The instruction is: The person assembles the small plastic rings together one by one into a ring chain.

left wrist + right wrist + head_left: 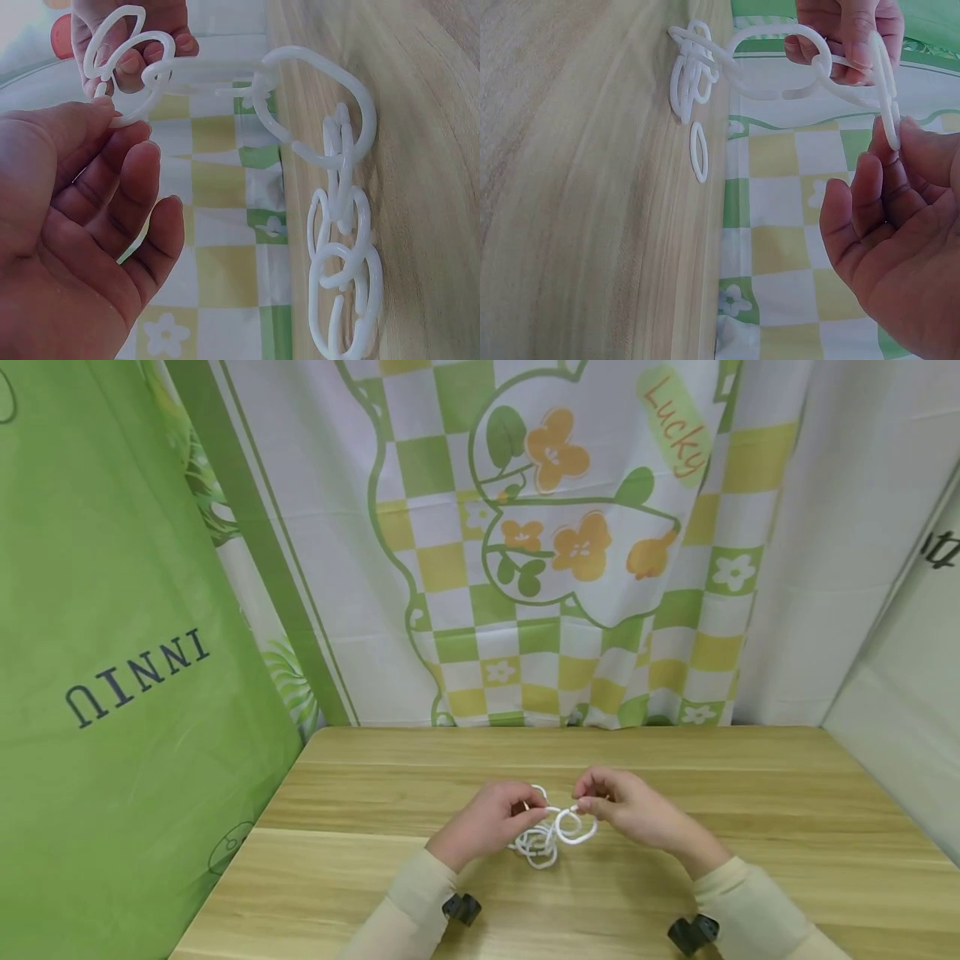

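Note:
White plastic oval chain links are between the two hands above the wooden table. My left hand (495, 818) pinches one link (166, 56) between thumb and forefinger, its other fingers loosely bent. From that link a chain (341, 187) of several joined links runs down to the tabletop. My right hand (633, 810) pinches another link (882, 75) by its lower end, thumb against fingertip. The two held links overlap in the wrist views; whether they are hooked together I cannot tell.
A single loose link (698, 152) lies on the wooden table (337, 877) beside the chain. Behind the table hangs a checked curtain (517, 677) with flowers. Green fabric (112, 777) covers the left side, and a pale sheet (900, 693) hangs at right.

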Available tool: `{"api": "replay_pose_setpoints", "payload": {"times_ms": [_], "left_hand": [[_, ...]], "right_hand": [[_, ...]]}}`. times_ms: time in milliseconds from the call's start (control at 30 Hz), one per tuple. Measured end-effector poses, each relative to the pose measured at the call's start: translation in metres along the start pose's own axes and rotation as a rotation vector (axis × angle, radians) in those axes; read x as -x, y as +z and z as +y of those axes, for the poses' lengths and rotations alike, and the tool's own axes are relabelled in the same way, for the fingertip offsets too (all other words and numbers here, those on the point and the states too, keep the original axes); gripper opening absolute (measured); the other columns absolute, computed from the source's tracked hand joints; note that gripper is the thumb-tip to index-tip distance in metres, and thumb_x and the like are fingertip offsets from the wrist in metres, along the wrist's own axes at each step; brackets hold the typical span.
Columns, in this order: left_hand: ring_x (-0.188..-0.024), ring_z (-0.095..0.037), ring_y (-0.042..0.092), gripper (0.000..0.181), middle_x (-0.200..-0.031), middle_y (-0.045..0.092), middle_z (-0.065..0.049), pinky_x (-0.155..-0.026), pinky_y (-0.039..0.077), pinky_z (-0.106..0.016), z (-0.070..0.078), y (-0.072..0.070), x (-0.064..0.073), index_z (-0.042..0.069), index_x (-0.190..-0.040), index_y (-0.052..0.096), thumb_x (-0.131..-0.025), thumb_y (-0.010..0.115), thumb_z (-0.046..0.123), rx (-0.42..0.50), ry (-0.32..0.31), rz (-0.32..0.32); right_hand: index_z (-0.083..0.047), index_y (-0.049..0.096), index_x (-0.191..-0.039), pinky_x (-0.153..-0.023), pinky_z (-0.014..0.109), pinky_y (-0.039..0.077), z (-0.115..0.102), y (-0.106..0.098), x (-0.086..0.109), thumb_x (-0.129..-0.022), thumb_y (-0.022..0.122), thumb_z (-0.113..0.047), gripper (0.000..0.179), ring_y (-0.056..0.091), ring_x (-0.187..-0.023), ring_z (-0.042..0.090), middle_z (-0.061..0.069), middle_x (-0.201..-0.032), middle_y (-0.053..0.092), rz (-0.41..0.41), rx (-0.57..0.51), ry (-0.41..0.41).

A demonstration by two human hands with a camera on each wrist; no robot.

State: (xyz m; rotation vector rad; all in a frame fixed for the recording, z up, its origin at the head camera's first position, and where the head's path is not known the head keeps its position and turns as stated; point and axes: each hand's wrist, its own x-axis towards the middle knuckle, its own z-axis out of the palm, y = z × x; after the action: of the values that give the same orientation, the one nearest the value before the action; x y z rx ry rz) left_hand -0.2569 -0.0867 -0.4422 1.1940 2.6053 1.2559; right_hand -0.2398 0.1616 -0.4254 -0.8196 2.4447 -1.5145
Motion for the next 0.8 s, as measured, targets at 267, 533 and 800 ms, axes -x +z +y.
{"api": "replay_pose_setpoints", "payload": {"times_ms": [267, 533, 800], "left_hand": [[-0.064, 0.002, 0.05, 0.008, -0.079, 0.062, 0.008, -0.057, 0.045, -0.017, 0.003, 0.003, -0.001, 0.01, -0.092, 0.071, -0.095, 0.067, 0.016, -0.03, 0.038, -0.008], [-0.065, 0.001, 0.049, 0.008, -0.08, 0.061, 0.008, -0.058, 0.045, -0.016, 0.006, 0.003, 0.0, 0.009, -0.093, 0.07, -0.095, 0.066, 0.016, -0.053, 0.033, -0.019], [-0.063, -0.002, 0.051, 0.009, -0.077, 0.061, 0.007, -0.056, 0.045, -0.017, 0.008, 0.002, 0.002, 0.014, -0.096, 0.067, -0.098, 0.062, 0.021, -0.028, 0.016, -0.015]], "right_hand": [[-0.001, 0.059, -0.102, -0.071, 0.031, 0.05, -0.002, 0.004, 0.002, -0.096, 0.061, -0.01, 0.011, 0.058, -0.082, 0.02, 0.013, -0.09, 0.061, -0.022, -0.015, 0.014], [0.0, 0.059, -0.1, -0.07, 0.03, 0.049, 0.001, 0.008, 0.002, -0.096, 0.061, -0.009, 0.01, 0.058, -0.082, 0.023, 0.014, -0.089, 0.061, -0.033, -0.025, -0.002], [-0.006, 0.06, -0.099, -0.07, 0.028, 0.048, 0.006, 0.015, 0.001, -0.097, 0.059, -0.006, 0.002, 0.057, -0.081, 0.019, 0.011, -0.088, 0.062, -0.043, 0.023, -0.011]]}}
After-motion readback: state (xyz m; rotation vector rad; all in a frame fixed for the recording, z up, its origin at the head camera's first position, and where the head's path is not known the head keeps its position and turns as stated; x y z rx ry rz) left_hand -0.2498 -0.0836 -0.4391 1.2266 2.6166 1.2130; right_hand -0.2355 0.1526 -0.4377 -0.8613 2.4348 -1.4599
